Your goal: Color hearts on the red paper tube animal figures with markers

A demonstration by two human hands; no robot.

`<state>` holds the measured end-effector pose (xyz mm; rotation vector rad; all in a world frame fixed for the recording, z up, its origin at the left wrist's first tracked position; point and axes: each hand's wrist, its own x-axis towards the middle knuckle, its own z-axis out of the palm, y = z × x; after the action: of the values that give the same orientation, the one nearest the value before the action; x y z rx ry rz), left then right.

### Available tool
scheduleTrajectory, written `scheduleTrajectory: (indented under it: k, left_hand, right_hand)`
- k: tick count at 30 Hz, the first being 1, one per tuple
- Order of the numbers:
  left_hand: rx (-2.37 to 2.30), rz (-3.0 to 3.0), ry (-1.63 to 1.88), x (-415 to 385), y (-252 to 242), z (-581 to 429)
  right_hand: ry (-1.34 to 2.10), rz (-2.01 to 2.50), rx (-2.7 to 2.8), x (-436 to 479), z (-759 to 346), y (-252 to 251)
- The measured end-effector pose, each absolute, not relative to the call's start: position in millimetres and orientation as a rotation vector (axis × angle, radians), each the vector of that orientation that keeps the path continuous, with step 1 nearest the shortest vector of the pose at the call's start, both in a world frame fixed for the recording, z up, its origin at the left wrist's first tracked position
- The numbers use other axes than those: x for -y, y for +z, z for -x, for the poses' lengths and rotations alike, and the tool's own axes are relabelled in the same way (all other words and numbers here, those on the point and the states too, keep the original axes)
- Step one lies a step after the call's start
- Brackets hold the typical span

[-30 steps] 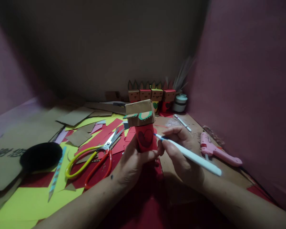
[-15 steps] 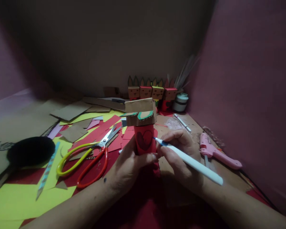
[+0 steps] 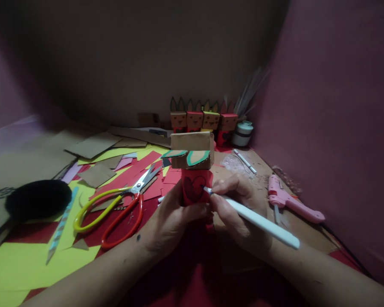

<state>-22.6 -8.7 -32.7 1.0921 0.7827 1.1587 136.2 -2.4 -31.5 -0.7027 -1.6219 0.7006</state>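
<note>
My left hand is wrapped round a red paper tube that carries a dark heart on its front. On top of the tube sits a brown cardboard box head, with two green-edged cardboard ears sticking out toward me. My right hand grips a white marker, its tip at the right half of the heart. The fingertips of both hands are close together beside the tube.
Yellow-and-red scissors, a striped pencil and a black round object lie left among paper scraps. A pink glue gun and a capped pen lie right. Several box-headed figures stand behind, beside a pale jar.
The marker tip has moved left, from the heart's right edge to inside its right half. The figure has turned slightly and sits a little further right. The camera view has shifted slightly.
</note>
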Motion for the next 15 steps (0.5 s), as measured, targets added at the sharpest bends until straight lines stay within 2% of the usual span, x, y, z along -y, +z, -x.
scheduleTrajectory:
  k: [15]
  left_hand:
    - [-0.695,-1.187,1.182,4.5,-36.1,24.8]
  right_hand:
    - [0.738,0.645,1.652,0.4,-135.2,-28.9]
